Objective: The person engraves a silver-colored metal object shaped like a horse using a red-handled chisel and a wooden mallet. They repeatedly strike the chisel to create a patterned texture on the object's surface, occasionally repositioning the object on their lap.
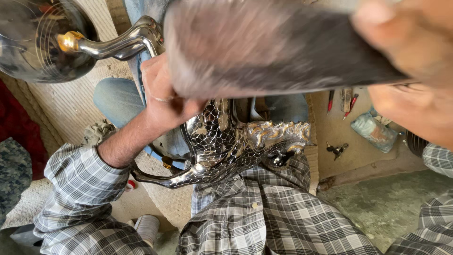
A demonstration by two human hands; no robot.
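A shiny silver metal horse figure (236, 141) with a scale-patterned body and a gold-tinted mane lies across my lap, its thin legs curving off to the left. My left hand (163, 97) grips its upper body, a ring on one finger. My right hand (415, 66) is raised close to the camera and blurred, holding a large dark flat sheet (264, 47) that covers much of the upper view.
A polished dark metal vessel (33, 38) with a curved silver handle (118, 45) sits at top left. Red-handled tools (347, 101), a small dark part (337, 149) and a clear plastic bag (375, 130) lie on the floor at right. Woven matting (66, 101) lies left.
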